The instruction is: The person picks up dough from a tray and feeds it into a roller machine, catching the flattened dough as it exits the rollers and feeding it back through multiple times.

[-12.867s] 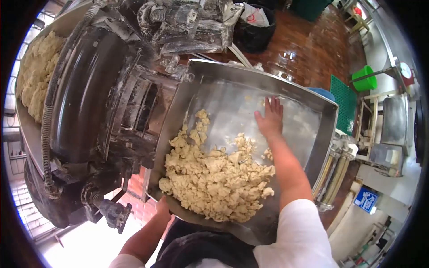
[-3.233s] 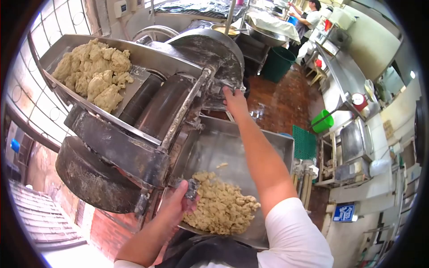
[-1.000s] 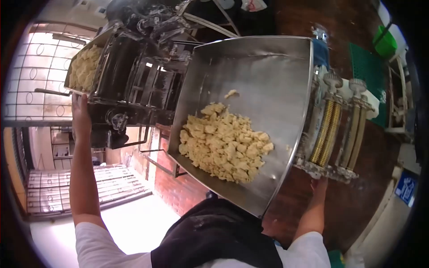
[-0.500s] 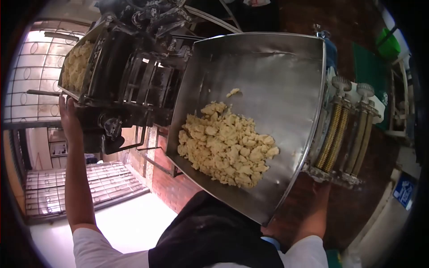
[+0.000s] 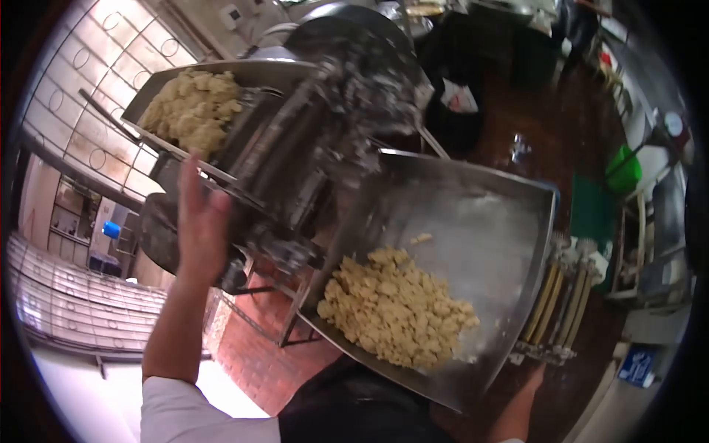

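My left hand [image 5: 201, 229] is raised beside the front rim of a metal hopper [image 5: 269, 68], its fingers apart and holding nothing. Clumps of pale yellow dough [image 5: 193, 111] lie in the hopper, on top of a dark, floury roller machine [image 5: 273, 166]. In front of me a wide steel tray [image 5: 487, 221] holds a heap of crumbly dough [image 5: 399, 310] toward its near left side. My right hand [image 5: 533, 378] is at the lower end of a pair of ridged rollers [image 5: 557, 303], right of the tray; its fingers are hidden, so its grip cannot be told.
Barred windows [image 5: 88, 74] stand on the left. A metal stand [image 5: 292, 317] is below the machine, over a red brick floor [image 5: 258, 369]. At the right are a green bucket [image 5: 624, 170] and a blue box [image 5: 636, 365]. A dark bin [image 5: 450, 125] stands behind the tray.
My view has turned left, so the hopper shows more fully and the tray sits lower. My left hand has moved from the machine's left edge to the hopper's front. The right hand stays by the rollers.
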`<state>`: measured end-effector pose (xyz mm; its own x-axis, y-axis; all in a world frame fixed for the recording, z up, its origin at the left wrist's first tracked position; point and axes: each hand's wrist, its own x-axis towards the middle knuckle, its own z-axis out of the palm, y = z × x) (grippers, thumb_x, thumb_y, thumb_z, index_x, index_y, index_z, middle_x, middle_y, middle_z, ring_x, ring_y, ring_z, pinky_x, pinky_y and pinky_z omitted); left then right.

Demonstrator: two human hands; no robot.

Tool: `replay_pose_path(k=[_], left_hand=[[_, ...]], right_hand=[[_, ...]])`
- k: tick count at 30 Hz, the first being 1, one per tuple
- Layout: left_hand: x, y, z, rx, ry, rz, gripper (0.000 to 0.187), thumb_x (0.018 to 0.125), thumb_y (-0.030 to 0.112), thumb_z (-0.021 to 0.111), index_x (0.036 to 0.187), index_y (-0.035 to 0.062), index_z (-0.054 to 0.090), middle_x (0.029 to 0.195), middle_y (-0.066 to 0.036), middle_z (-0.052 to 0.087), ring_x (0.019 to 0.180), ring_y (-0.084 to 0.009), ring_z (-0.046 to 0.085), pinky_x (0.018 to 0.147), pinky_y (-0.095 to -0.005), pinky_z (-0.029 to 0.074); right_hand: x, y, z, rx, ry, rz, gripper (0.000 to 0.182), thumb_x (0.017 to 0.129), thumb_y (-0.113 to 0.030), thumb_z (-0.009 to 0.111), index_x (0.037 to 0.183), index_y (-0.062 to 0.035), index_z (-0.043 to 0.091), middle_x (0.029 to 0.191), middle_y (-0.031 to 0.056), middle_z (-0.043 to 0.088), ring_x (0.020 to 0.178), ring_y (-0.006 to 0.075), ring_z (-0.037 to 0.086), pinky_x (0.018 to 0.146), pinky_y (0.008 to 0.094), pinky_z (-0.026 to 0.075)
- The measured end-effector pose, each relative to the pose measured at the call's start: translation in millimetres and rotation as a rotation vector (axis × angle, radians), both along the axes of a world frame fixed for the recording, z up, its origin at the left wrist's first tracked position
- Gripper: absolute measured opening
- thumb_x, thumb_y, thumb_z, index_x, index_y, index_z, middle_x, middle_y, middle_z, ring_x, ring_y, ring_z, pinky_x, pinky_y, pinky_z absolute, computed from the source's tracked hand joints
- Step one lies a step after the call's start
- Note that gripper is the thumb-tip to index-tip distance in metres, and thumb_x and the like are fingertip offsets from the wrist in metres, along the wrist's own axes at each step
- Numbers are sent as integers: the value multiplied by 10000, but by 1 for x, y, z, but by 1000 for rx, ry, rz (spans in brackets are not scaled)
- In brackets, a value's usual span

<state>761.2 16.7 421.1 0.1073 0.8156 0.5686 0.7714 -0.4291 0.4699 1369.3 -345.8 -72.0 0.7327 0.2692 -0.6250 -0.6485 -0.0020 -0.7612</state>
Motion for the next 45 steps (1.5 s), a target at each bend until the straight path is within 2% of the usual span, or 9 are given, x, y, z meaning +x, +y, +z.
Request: replay_pose_path(k=[8,12,16,20,26,30,32,36,45], left_hand=[[-6,-6,9,-29,403,-29,704,872,270,570,1452,-4,277,1498,-232,267,1404,-413,206,1132,-512,144],[1,-11,4,-70,488,-44,689,850,221,574,1455,34,300,1501,-226,266,1410,-402,201,1133,-532,128],[3,-10,2,-63,440,6,693,844,216,597,1449,39,309,1506,-194,278,1412,-378,214,1138,-517,132],[27,-12,-12,35,467,122,692,843,248,623,1441,56,334,1496,-188,302,1403,-375,234,1125,-532,165],[96,-105,-41,369,405,199,690,845,206,648,1427,13,333,1494,-203,296,1397,-416,221,1120,-523,192],[202,-193,-120,-117,-121,-76,721,795,228,698,1386,-19,366,1468,-233,315,1403,-391,219,1123,-478,203],[250,-251,-136,-488,138,-224,775,784,269,710,1390,-50,347,1445,-277,325,1376,-389,283,1127,-452,235],[297,-361,-214,-776,145,-361,792,871,532,554,1383,-37,352,1410,-273,378,1333,-442,323,1108,-490,249],[424,-342,-285,-623,120,-127,736,862,464,580,1354,-37,358,1362,-266,420,1283,-435,378,1074,-492,294]], right_hand=[[-23,19,137,-668,-228,-40,468,876,-543,539,963,-84,554,724,35,541,453,133,393,381,312,297],[-2,49,85,-709,-569,253,570,912,-548,485,1041,-6,605,888,103,628,753,253,548,698,379,456],[-83,111,182,-793,-830,605,527,956,-449,474,1152,25,595,1181,178,614,1124,298,556,955,379,408],[-27,136,157,-374,-821,690,474,950,-400,520,1177,10,586,1176,136,603,1110,233,546,947,343,411],[60,215,266,-130,-1142,804,451,921,-312,612,1228,10,540,1068,91,632,972,156,578,887,299,455],[124,186,258,86,-976,845,380,931,-259,599,1206,-2,558,996,63,636,857,126,596,757,257,495],[152,154,259,-79,-539,984,351,926,-254,600,1185,-18,576,904,27,625,730,82,576,589,201,467],[163,102,249,-165,-500,913,324,916,-239,604,1160,-27,589,859,0,608,673,57,546,515,176,406],[156,183,336,200,-685,1535,295,889,-191,635,1123,-13,609,889,6,644,751,79,587,662,218,457]])
